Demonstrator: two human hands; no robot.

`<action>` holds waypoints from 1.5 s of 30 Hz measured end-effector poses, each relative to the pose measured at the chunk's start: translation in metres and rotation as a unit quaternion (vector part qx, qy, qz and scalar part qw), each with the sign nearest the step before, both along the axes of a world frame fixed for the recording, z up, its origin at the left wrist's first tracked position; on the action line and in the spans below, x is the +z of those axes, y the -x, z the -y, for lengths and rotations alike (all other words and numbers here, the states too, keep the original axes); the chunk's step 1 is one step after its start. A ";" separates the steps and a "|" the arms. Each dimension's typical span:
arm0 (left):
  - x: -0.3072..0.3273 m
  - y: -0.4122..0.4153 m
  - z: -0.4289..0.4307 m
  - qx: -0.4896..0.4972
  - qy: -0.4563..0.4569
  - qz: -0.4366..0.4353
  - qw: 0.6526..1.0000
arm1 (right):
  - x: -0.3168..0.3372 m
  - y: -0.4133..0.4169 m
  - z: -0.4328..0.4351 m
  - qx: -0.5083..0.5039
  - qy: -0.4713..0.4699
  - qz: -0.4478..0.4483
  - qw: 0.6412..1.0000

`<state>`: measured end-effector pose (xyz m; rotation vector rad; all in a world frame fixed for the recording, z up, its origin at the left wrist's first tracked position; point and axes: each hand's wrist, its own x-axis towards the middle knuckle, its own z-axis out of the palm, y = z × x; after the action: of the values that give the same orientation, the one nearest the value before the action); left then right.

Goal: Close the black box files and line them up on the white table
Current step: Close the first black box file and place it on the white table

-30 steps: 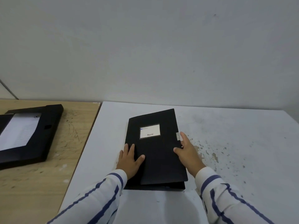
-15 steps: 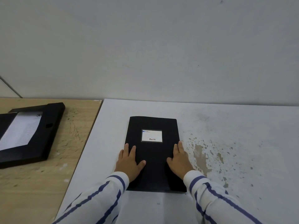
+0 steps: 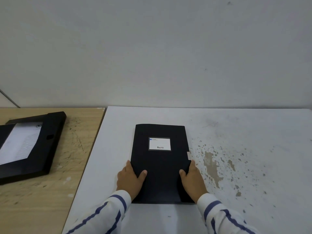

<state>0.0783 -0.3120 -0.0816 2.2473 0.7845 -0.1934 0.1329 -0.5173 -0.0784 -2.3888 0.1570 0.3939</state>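
Observation:
A closed black box file (image 3: pixel 161 159) with a white label lies flat on the white table (image 3: pixel 244 132), square to its edges. My left hand (image 3: pixel 130 179) grips its left edge, thumb on the cover and fingers down the side. My right hand (image 3: pixel 192 179) grips the right edge the same way, just below a small white tab. A second black box file (image 3: pixel 42 146) lies open on the wooden table at the far left, with a printed sheet inside it.
The wooden table (image 3: pixel 76 157) adjoins the white one on the left. A grey wall rises behind both. Brown stains speckle the white surface (image 3: pixel 212 164) to the right of the closed file.
The file's lid went flat and the file was squared up. Both hands slid from flat on the cover out to its side edges.

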 end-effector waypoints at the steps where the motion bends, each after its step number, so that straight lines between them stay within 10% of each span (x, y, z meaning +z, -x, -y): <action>1: 0.001 0.000 0.000 0.007 -0.008 -0.006 1.000 | 0.001 0.001 -0.001 -0.010 -0.011 -0.002 1.000; 16: 0.017 -0.050 0.038 -0.010 0.015 0.027 0.999 | 0.022 -0.029 0.045 -0.070 -0.101 0.030 0.992; 45: 0.014 -0.269 0.378 -0.009 0.055 -0.004 0.998 | 0.008 -0.265 0.383 -0.059 -0.070 0.038 0.995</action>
<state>0.3469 -0.6901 -0.0676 2.1511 0.7406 -0.2490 0.3980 -0.8998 -0.0706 -2.2391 0.2268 0.2500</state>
